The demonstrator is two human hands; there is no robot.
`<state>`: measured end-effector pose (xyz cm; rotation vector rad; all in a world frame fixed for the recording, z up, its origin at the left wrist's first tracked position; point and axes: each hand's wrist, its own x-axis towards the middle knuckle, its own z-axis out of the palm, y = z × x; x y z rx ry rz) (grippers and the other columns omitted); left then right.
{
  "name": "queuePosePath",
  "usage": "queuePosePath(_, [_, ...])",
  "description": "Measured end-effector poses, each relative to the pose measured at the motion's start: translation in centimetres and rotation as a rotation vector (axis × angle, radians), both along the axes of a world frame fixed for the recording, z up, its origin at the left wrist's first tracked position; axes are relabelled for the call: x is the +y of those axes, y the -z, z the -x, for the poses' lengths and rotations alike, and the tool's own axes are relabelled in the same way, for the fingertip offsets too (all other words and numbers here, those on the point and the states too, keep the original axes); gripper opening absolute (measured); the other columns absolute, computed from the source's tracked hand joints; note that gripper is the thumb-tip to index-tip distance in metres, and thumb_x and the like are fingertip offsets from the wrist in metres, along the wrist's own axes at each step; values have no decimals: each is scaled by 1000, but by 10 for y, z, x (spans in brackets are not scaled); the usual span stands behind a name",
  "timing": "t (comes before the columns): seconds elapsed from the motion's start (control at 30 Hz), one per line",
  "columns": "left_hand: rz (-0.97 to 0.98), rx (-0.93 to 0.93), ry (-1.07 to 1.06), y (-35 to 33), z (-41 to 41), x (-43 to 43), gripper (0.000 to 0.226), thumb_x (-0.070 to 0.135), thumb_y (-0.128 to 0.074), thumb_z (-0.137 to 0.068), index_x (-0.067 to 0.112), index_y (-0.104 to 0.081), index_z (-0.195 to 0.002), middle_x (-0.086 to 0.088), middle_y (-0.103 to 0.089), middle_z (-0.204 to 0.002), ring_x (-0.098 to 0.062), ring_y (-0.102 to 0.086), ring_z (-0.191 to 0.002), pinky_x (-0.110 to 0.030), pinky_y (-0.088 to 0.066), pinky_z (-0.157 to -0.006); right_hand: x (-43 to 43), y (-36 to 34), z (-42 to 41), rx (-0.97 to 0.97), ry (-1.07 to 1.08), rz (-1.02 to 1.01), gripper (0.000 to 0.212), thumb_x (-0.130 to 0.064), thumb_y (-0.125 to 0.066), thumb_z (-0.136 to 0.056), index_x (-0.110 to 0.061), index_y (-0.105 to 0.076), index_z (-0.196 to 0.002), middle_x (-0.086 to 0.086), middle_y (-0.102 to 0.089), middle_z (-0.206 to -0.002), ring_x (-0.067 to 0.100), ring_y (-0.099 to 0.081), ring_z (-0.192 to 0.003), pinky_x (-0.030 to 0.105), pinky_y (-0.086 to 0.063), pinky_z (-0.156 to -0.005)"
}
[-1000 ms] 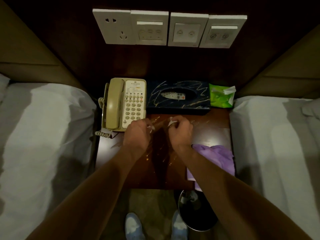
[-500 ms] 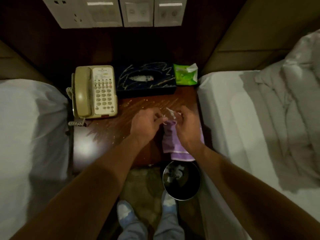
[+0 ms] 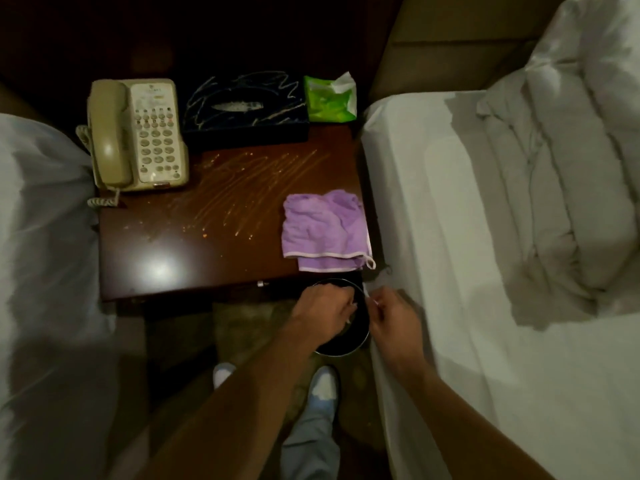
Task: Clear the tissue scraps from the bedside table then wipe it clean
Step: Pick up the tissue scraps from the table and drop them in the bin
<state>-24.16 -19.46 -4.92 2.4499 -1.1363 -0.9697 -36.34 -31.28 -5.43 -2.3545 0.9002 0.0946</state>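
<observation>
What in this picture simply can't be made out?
- Head view: the bin's contents, covered by the left hand and in darkness.
- What the left hand and the right hand hold: fingers curled, blurred.
- The telephone's key labels: too small.
- The wall behind the tissue box: too dark.

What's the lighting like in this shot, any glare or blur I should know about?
Head view: dim overall, wall behind the telephone nearly black; a bright glare patch on the bedside table, front left; left hand and right hand slightly motion-blurred over the dark bin, the tissue scrap pinched by the right hand just a white smear; wide-angle lens bows the bed edge.
</observation>
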Motion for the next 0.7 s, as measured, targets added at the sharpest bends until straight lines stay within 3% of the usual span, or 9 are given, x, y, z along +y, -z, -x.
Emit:
queuePosePath(0.13, [-229,66,-38,37,27,4,26,23,-57,-100,21,-63,-125,-9,-71,-117,-31,-67,-109,-43,-56,-91,2,37,16,133,-10,-72,6,-17,-61,-95,-16,-60,-90,9,-67,-79,32,-65,-72,42,-50,-61])
queuePosePath(0.23, [-273,131,-113,56,38,2,31,17,-61,-95,22,-65,-126,-9,-70,-122,-30,-66,-116,-41,-54,-98,6,60,20,182,-30,-139,4,-16,-62,-92,-14,-59,-92,11,-69,-78,36,-67,-75,45,-53,-63])
queuePosePath(0.33, [-242,169,-188,67,43,-4,37,25,-55,-100,21,-59,-136,-10,-69,-126,-32,-63,-120,-43,-53,-99,7,73,18,293,-66,-141,19,-25,-58,-96,-11,-59,-109,17,-71,-95,39,-69,-89,45,-56,-73])
queuePosePath(0.43, [-233,228,-196,72,39,-7,56,22,-65,-94,21,-48,-147,-11,-66,-132,-34,-61,-124,-42,-52,-101,1,73,16,394,-109,-129,40,-17,-59,-91,-12,-55,-131,18,-69,-114,39,-67,-105,44,-56,-86])
queuePosePath(0.57, [-244,210,-164,68,27,-8,51,20,-67,-91,20,-53,-140,-10,-65,-131,-32,-61,-121,-42,-52,-101,-9,58,14,310,-32,-124,39,-8,-62,-84,-8,-60,-122,17,-66,-113,37,-65,-103,41,-53,-85])
queuePosePath(0.7, [-175,130,-105,47,6,-5,35,23,-58,-97,19,-57,-132,-7,-64,-125,-28,-62,-114,-42,-53,-96,-23,33,2,163,-55,-28,38,-6,-61,-76,-10,-62,-113,14,-63,-106,38,-62,-98,42,-52,-82])
